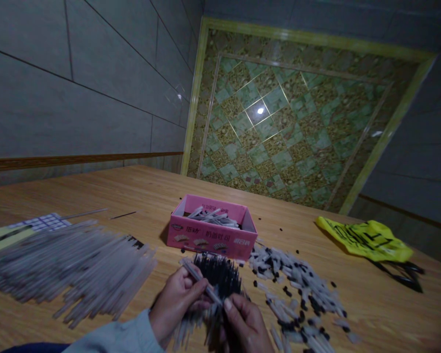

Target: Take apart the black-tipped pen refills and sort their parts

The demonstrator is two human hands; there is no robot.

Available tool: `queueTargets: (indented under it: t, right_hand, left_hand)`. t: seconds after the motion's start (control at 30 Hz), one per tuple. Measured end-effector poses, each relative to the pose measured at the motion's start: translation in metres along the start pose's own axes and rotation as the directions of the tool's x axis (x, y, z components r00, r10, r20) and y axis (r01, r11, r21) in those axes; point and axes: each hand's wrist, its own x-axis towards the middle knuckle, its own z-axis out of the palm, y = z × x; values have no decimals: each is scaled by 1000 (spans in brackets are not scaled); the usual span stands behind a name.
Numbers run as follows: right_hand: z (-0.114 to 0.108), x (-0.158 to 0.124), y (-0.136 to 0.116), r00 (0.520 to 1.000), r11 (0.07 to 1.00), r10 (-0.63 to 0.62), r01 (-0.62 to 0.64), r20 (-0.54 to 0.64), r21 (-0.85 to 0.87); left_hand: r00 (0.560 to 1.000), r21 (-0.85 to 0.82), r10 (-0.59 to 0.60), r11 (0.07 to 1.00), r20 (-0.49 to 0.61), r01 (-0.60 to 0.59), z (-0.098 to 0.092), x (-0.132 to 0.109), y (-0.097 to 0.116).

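My left hand (182, 299) is closed around a slim, translucent grey tube (201, 280), thumb pressed along it. At the tube's lower end, the fingers of my right hand (244, 321) are pinched together; what exactly they grip there is partly hidden. Below and behind both hands lies a heap of thin black-ended sticks (218, 272). To the left, a wide spread of long translucent tubes (81, 267) covers the table. Right of my hands are scattered short whitish tube pieces (297, 272) and small black plugs. Beyond the heap, a pink box (209, 240) holds more whitish pieces.
The wooden table (132, 189) meets a tiled wall. A yellow plastic bag (367, 239) with black print lies at the right, black straps (400, 275) beside it. At the far left is a checked blue-and-white item (46, 220). A thin dark stick (123, 215) lies near the tubes.
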Motion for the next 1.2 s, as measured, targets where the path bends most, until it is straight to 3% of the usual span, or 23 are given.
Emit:
queueTargets:
  t: [0.07, 0.1, 0.17, 0.2, 0.3, 0.37, 0.47, 0.53, 0.6, 0.63, 0.7, 0.77, 0.8, 0.83, 0.9, 0.97, 1.07, 1.2]
  right_hand:
    - [-13, 1, -15, 998, 948, -70, 64, -9, -310]
    - [-24, 3, -22, 983, 861, -166, 104, -81, -499]
    - [-47, 8, -32, 939, 592, -319, 93, -126, -801]
    - [-58, 12, -34, 920, 456, -381, 98, -95, -885]
    - [-83, 21, -27, 901, 181, -434, 68, -17, -981]
    - [-88, 24, -17, 896, 105, -444, 33, -17, -994]
    - [-87, 25, -7, 902, 69, -427, -35, -62, -997]
    - [-86, 23, -8, 915, 78, -392, -77, -102, -994]
    - [-84, 20, -13, 918, 167, -376, -68, -127, -984]
    - [-82, 19, -18, 911, 258, -390, -35, -137, -965]
    - [-76, 17, -26, 883, 539, -422, 62, -205, -840]
    - [-65, 15, -33, 872, 852, -343, 133, -349, -506]
    - [-59, 15, -34, 883, 952, -245, 141, -400, -271]
    - [-53, 15, -34, 904, 990, -137, 132, -405, -39]
    - [-42, 14, -31, 942, 949, 20, 87, -336, 303]
    - [-34, 13, -26, 961, 891, 80, 51, -266, 451]
    - [-30, 12, -21, 964, 882, 105, 24, -246, 471]
    - [-27, 11, -23, 957, 901, 75, 55, -280, 430]
  left_hand:
    - [1000, -23, -6, 1000, -15, 6, 0, -1, 3]
    - [1000, -41, -9, 999, -26, 8, 0, -1, 4]
    - [999, -76, -23, 997, -45, 20, -2, -1, 4]
    - [998, -90, -33, 995, -49, 29, -3, 0, 4]
    - [998, -102, -53, 994, -34, 49, -5, -1, 3]
    - [998, -85, -53, 995, -19, 51, -4, -2, 2]
    - [999, -61, -51, 997, -4, 51, -3, -2, 3]
    - [999, -56, -41, 998, 13, 41, -3, -2, 3]
    - [999, -40, -24, 999, 42, 26, -4, 0, 1]
    - [998, -22, -15, 1000, 63, 17, -5, 1, -1]
    - [994, 61, -6, 998, 107, -1, -7, 3, -4]
    - [988, 222, 23, 973, 154, -58, -8, 3, -6]
    - [982, 320, 54, 941, 183, -111, -9, 2, -6]
    - [972, 413, 90, 894, 215, -174, -9, 1, -5]
    - [950, 556, 155, 781, 273, -286, -8, -3, -1]
    - [936, 641, 175, 688, 306, -339, -7, -7, 2]
    - [931, 706, 157, 614, 329, -353, -6, -10, 5]
    - [936, 731, 136, 592, 325, -340, -6, -8, 6]
